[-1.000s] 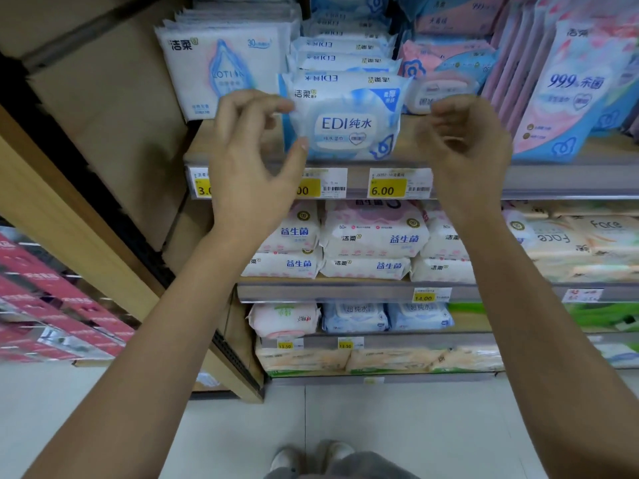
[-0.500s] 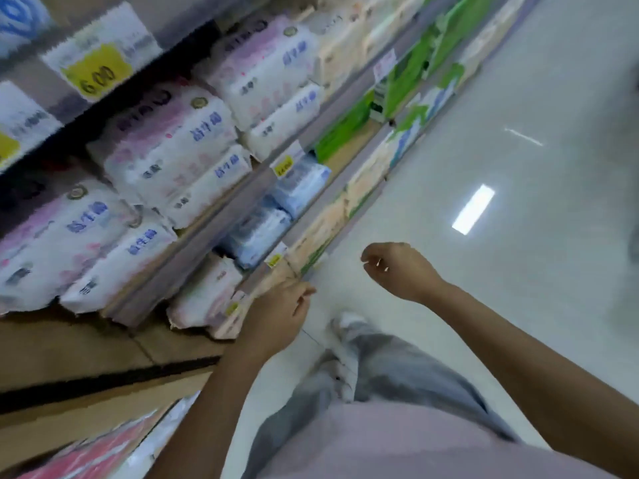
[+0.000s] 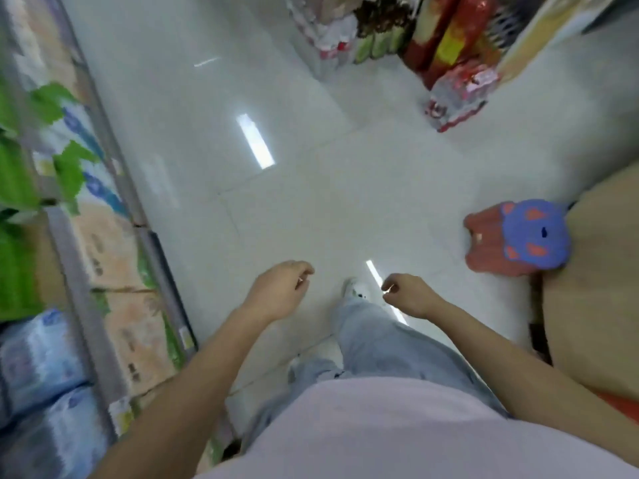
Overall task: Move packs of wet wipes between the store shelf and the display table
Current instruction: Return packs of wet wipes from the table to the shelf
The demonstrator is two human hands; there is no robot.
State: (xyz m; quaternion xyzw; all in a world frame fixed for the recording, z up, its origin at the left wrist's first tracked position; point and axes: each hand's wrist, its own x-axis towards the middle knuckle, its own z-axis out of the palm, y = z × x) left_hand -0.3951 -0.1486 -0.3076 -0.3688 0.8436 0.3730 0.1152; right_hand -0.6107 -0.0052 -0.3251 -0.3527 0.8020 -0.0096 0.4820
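My left hand (image 3: 280, 288) and my right hand (image 3: 408, 293) hang in front of my waist over the white floor, fingers loosely curled, holding nothing. The store shelf (image 3: 86, 305) runs along the left edge. Blurred blue wet wipe packs (image 3: 38, 368) lie on it at the lower left, with beige and green packs farther along. A tan surface, probably the display table (image 3: 608, 288), fills the right side. A pink pack with a blue round label (image 3: 515, 236) sits at its near corner, well to the right of my right hand.
White tiled floor (image 3: 276, 202) stretches ahead between the shelf and the tan surface. Red packaged goods (image 3: 456, 98) and other stock stand on the floor at the far right. My leg and white shoe (image 3: 356, 292) are below the hands.
The view swung from the shelf front to the aisle floor and the tan surface. Both hands dropped from the EDI pack on the upper shelf to waist height, holding nothing.
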